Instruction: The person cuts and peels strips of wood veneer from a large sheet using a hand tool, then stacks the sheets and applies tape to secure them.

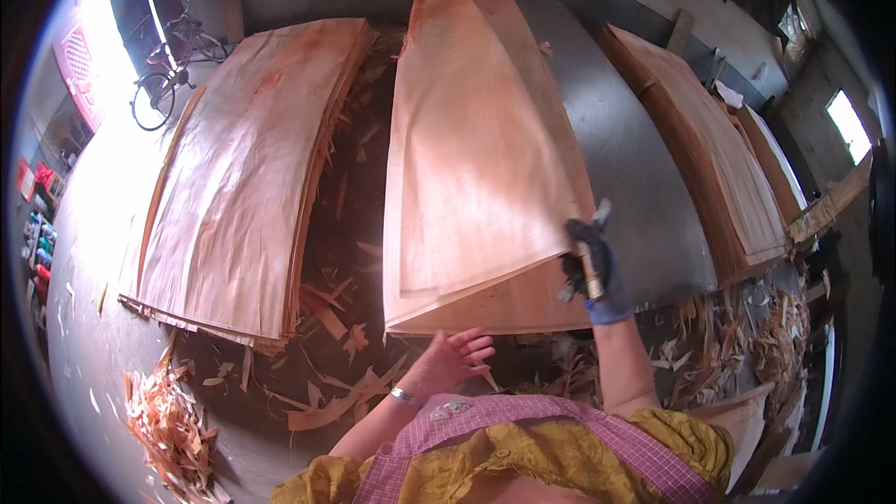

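My right hand (597, 271), in a dark glove with a blue cuff, is closed round a short, pale wooden handle (589, 273); what it belongs to is hidden. Against that glove lies the raised near corner of a thin wood veneer sheet (476, 168). The sheet is skewed and partly lifted off the middle veneer stack (523, 306), leaving a wedge of the layer below showing. My left hand (450, 361) is bare, with fingers apart and slightly curled, just off the stack's near edge. It holds nothing.
Another veneer stack (238, 168) stands on the left, a third (705, 140) on the right. Between the middle and right stacks is a dark, smooth surface (635, 131). Wood shavings (173, 420) are heaped at lower left and litter the floor. A bicycle (168, 75) stands at far left.
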{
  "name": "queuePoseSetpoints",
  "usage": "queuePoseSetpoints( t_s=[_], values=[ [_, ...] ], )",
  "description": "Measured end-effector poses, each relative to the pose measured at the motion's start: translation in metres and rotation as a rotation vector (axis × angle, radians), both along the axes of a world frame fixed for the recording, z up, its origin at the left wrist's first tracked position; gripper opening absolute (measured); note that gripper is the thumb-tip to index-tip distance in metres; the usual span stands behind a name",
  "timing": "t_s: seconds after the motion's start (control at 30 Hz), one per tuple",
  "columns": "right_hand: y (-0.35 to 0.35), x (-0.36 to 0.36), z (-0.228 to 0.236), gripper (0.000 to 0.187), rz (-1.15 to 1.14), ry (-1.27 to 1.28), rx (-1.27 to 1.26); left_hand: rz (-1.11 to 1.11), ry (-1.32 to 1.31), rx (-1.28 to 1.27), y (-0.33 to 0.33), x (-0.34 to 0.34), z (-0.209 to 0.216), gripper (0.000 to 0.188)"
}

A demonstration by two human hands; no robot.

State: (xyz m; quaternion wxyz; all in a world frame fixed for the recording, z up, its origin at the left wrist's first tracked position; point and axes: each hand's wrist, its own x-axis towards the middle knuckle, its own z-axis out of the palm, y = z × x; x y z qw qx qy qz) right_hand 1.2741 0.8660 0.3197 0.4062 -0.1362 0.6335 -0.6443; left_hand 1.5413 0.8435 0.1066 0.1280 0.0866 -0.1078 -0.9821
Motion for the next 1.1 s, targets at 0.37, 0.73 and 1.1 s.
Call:
queuePoseSetpoints(
  t_s=[0.37,0.73,1.1],
  values=[
    [0.278,-0.313,-0.137,0.022,-0.248,-0.288,-0.454,1.07,-0.225,0.092,0.12,-0.019,-0.031,0.077],
    [0.466,-0.408,-0.186,0.038,-0.148,-0.032,0.192,1.046,-0.761,-0.023,0.223,-0.032,-0.073,0.032],
    [0.343,-0.645,-0.229,0.074,0.075,0.613,0.507,0.974,-0.815,-0.117,0.022,-0.27,-0.109,0.027]
  ],
)
